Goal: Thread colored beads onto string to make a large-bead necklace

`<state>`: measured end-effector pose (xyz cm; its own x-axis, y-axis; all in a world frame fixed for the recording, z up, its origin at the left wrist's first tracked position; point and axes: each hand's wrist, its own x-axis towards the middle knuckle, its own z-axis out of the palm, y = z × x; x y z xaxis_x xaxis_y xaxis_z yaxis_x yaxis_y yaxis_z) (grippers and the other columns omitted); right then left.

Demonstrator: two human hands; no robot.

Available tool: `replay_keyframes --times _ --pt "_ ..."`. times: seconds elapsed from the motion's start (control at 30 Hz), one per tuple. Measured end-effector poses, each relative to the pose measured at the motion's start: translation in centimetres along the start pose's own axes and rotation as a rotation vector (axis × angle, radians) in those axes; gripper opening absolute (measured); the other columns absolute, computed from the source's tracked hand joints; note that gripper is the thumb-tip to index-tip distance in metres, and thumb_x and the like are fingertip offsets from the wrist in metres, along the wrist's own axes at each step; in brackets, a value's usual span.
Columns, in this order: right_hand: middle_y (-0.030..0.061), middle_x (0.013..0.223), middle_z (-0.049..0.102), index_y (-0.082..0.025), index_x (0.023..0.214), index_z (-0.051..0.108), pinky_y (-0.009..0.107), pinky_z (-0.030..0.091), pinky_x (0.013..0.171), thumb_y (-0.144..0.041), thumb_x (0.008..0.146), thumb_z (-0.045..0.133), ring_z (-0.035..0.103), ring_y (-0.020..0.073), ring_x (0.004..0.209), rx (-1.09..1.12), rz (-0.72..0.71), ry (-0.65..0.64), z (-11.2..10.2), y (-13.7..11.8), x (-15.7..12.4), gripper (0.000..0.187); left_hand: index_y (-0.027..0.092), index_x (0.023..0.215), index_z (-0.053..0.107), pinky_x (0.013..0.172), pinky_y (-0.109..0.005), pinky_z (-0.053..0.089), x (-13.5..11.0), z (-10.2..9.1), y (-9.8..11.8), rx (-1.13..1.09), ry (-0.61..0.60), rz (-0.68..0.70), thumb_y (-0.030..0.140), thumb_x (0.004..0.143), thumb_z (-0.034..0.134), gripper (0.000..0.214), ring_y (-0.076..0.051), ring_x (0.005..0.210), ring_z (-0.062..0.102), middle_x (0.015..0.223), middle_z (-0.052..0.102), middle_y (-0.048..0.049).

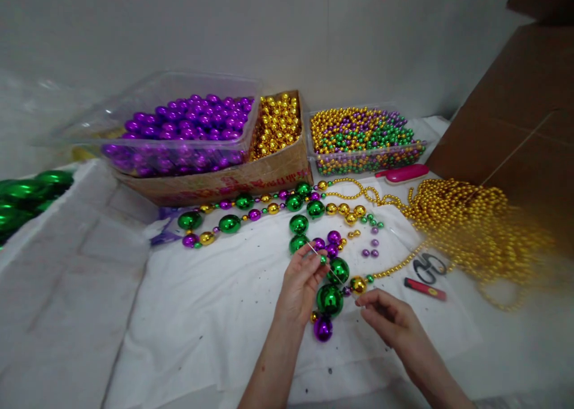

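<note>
My left hand (305,274) is closed in a pinch on a thin pale string (336,275), with a small green bead (323,259) at its fingertips. The string slants down right towards a small purple bead and a large gold bead (358,284). My right hand (385,316) is closed just below that gold bead, fingertips pinched; what lies between them is too small to make out. Near the hands are large green beads (329,300) and a large purple bead (323,328). A strand of small gold beads (394,269) leads right from the large gold bead.
Behind stand a clear tub of purple beads (188,119), a carton of gold beads (278,122) and a tub of mixed beads (359,134). At right lie a gold strand pile (475,235), scissors (428,268), a red lighter (425,289) and a pink tool (407,173). A finished-looking beaded strand (230,223) lies left.
</note>
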<state>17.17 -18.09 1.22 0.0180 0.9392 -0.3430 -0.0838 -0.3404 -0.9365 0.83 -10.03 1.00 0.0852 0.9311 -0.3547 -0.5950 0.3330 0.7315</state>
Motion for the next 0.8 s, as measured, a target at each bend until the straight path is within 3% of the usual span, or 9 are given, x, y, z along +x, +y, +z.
replay_keyframes --times 0.1,0.17,0.23,0.33,0.43,0.5,0.57,0.67,0.8 --pt "-0.005 0.063 0.046 -0.02 0.084 0.063 0.019 0.024 0.042 -0.04 0.071 0.071 0.032 0.0067 0.046 0.092 -0.01 0.046 0.7 0.1 0.4 0.025 0.014 0.083 0.063 0.066 -0.024 0.05 -1.4 1.2 -0.2 0.099 -0.056 -0.07 0.024 0.067 0.076 0.023 -0.012 0.068 0.063 0.08 0.069 -0.0042" --pt "-0.0038 0.065 0.049 -0.022 0.092 0.063 0.02 0.03 0.045 -0.036 0.074 0.069 0.041 0.0091 0.05 0.052 -0.048 -0.012 0.6 -0.5 -0.2 0.024 0.015 0.075 0.063 0.067 -0.026 0.049 -2.7 1.9 0.4 0.165 -0.092 -0.07 0.026 0.069 0.074 0.017 -0.014 0.069 0.063 0.078 0.07 -0.0051" --pt "0.0017 0.082 0.059 -0.026 0.107 0.064 0.024 0.042 0.059 -0.033 0.078 0.067 0.054 0.0162 0.071 -0.084 -0.134 -0.101 0.3 -1.7 -1.2 0.03 0.016 0.072 0.066 0.073 -0.027 0.049 -4.0 2.3 1.6 0.251 -0.148 -0.027 0.025 0.071 0.072 0.011 -0.017 0.078 0.064 0.083 0.071 -0.0062" --pt "0.0063 0.118 0.058 -0.032 0.116 0.063 0.033 0.041 0.086 -0.032 0.082 0.062 0.051 0.025 0.108 -0.262 -0.303 -0.174 0.1 -4.0 -2.7 0.034 0.018 0.069 0.069 0.081 -0.031 0.047 -5.8 2.9 3.8 0.362 -0.261 0.052 0.021 0.071 0.071 0.004 -0.021 0.089 0.063 0.094 0.07 -0.0071" --pt "0.0067 0.095 0.065 -0.027 0.092 0.071 0.031 0.043 0.077 -0.037 0.087 0.054 0.058 0.0228 0.091 -0.257 -0.299 -0.279 0.4 -5.5 -3.5 0.02 0.021 0.067 0.071 0.081 -0.033 0.047 -6.7 3.4 5.3 0.369 -0.297 0.125 0.025 0.07 0.072 0.005 -0.022 0.088 0.061 0.092 0.069 -0.0061" --pt "0.0057 0.075 0.066 -0.023 0.077 0.07 0.029 0.043 0.068 -0.041 0.089 0.05 0.06 0.0199 0.074 -0.232 -0.226 -0.361 0.4 -5.7 -3.7 0.029 0.023 0.066 0.071 0.079 -0.032 0.046 -6.8 3.3 5.8 0.337 -0.275 0.178 0.027 0.069 0.073 0.005 -0.021 0.084 0.06 0.088 0.068 -0.0051" --pt "0.0047 0.065 0.065 -0.021 0.077 0.07 0.027 0.042 0.061 -0.046 0.088 0.05 0.058 0.0173 0.062 -0.193 -0.131 -0.391 0.2 -5.4 -3.9 0.034 0.023 0.067 0.07 0.076 -0.03 0.046 -6.6 3.1 5.8 0.287 -0.246 0.207 0.027 0.07 0.072 0.005 -0.019 0.082 0.058 0.086 0.066 -0.0044" --pt "-0.0003 0.05 0.055 -0.02 0.086 0.07 0.023 0.034 0.047 -0.051 0.085 0.052 0.046 0.0116 0.046 -0.124 -0.005 -0.261 -0.1 -4.4 -3.8 0.036 0.022 0.068 0.068 0.073 -0.028 0.045 -5.9 2.9 5.1 0.222 -0.232 0.184 0.027 0.072 0.07 0.006 -0.017 0.077 0.056 0.083 0.065 -0.0036" --pt "0.0001 0.058 0.055 -0.019 0.078 0.071 0.021 0.032 0.047 -0.048 0.079 0.063 0.044 0.0104 0.052 -0.132 -0.042 -0.043 -0.4 -3.5 -3.3 0.03 0.019 0.068 0.065 0.071 -0.027 0.045 -4.8 3.0 3.7 0.186 -0.271 0.118 0.025 0.072 0.069 0.008 -0.015 0.075 0.057 0.082 0.064 -0.0037"
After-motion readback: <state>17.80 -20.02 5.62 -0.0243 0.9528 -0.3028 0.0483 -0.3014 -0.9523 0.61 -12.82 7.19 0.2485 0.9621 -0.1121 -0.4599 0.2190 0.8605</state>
